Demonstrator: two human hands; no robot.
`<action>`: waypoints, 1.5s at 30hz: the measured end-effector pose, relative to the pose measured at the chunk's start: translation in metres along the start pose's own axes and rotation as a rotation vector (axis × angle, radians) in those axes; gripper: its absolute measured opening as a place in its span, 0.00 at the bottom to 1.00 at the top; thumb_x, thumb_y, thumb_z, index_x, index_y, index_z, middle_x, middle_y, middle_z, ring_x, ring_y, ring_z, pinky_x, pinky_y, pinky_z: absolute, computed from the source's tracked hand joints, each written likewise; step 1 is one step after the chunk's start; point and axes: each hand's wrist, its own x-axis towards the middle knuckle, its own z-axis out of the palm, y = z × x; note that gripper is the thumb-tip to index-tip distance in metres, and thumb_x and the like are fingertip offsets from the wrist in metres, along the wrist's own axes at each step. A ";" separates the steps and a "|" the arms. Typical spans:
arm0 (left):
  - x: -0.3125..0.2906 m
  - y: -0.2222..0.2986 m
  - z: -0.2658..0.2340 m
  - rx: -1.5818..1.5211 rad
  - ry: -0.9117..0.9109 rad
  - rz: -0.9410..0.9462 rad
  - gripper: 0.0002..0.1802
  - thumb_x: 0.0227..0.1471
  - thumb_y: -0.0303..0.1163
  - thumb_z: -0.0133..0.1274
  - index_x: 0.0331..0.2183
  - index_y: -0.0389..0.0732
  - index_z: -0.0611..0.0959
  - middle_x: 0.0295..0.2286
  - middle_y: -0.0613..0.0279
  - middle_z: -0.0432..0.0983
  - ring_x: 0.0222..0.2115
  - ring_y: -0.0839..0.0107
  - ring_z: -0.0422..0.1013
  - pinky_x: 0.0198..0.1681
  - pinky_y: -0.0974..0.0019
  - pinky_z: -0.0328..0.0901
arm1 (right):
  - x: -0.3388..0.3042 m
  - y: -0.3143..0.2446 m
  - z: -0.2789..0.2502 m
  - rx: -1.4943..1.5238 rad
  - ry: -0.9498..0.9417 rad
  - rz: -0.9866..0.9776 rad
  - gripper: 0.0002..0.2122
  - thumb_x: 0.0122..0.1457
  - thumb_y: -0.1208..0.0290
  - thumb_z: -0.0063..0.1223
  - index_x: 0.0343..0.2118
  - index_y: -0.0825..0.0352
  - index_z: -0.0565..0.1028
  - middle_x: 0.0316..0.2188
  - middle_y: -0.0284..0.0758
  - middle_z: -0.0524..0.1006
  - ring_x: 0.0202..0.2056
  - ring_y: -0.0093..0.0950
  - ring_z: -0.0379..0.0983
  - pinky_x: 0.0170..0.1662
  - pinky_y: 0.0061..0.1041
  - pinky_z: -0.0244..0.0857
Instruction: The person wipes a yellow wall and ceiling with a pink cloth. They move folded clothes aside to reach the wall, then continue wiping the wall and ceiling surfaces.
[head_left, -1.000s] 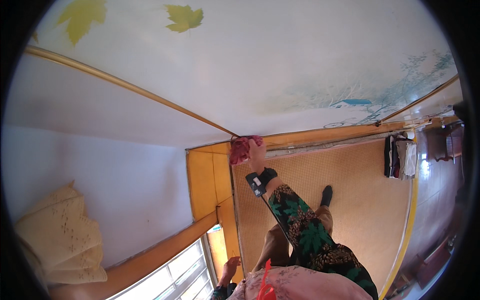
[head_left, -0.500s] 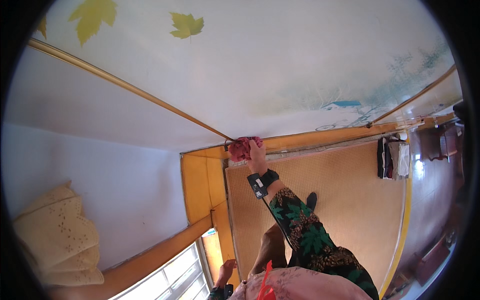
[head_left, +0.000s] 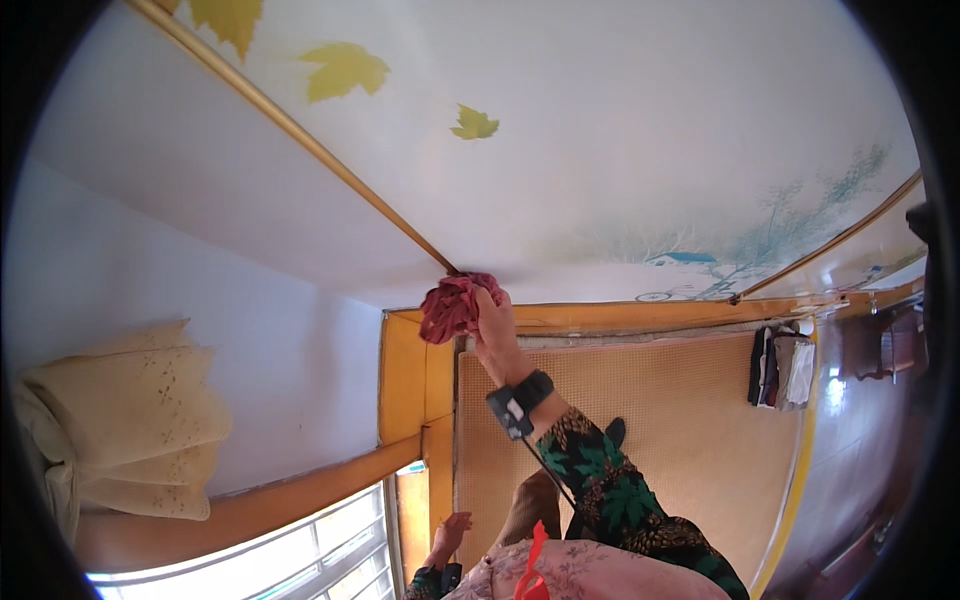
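Note:
A crumpled dark red cloth (head_left: 455,308) is bunched in my right hand (head_left: 497,333), whose fingers are closed round it. The cloth meets the lower visible end of a gold trim strip (head_left: 330,163) on the white wall, above the wooden ledge, and covers part of that corner. A black device is strapped to my right wrist. My left hand (head_left: 452,535) hangs low beside the window frame, with its fingers loosely apart and nothing visible in it.
A tan woven mat (head_left: 640,430) spreads below me. Folded clothes (head_left: 785,368) are stacked at its far right corner. To the left are a cream curtain (head_left: 140,430) and a bright window (head_left: 300,560). Leaf and tree pictures decorate the wall.
My view has turned, so the wall pictures sit lower and further right. My right hand and the cloth have shifted slightly left and look larger. The left hand stays low by the window.

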 end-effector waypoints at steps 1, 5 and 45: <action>-0.002 -0.004 0.001 0.010 0.000 -0.066 0.20 0.68 0.42 0.45 0.50 0.40 0.82 0.37 0.57 0.85 0.38 0.67 0.81 0.44 0.63 0.74 | -0.004 0.002 0.010 0.070 0.080 -0.057 0.10 0.69 0.70 0.48 0.48 0.69 0.73 0.40 0.36 0.82 0.35 0.27 0.82 0.36 0.30 0.78; -0.008 -0.019 0.003 -0.023 0.019 -0.079 0.20 0.68 0.43 0.46 0.50 0.40 0.83 0.37 0.57 0.85 0.38 0.68 0.82 0.43 0.64 0.74 | -0.005 0.004 0.006 0.058 0.132 -0.167 0.10 0.68 0.70 0.51 0.47 0.68 0.72 0.40 0.35 0.82 0.35 0.26 0.81 0.35 0.27 0.77; -0.031 -0.001 -0.002 0.094 -0.057 -0.160 0.21 0.67 0.44 0.46 0.51 0.41 0.83 0.39 0.57 0.85 0.40 0.66 0.81 0.42 0.65 0.73 | -0.008 -0.080 -0.205 -0.200 0.743 -0.466 0.20 0.60 0.73 0.59 0.54 0.66 0.68 0.43 0.33 0.75 0.41 0.23 0.73 0.42 0.25 0.71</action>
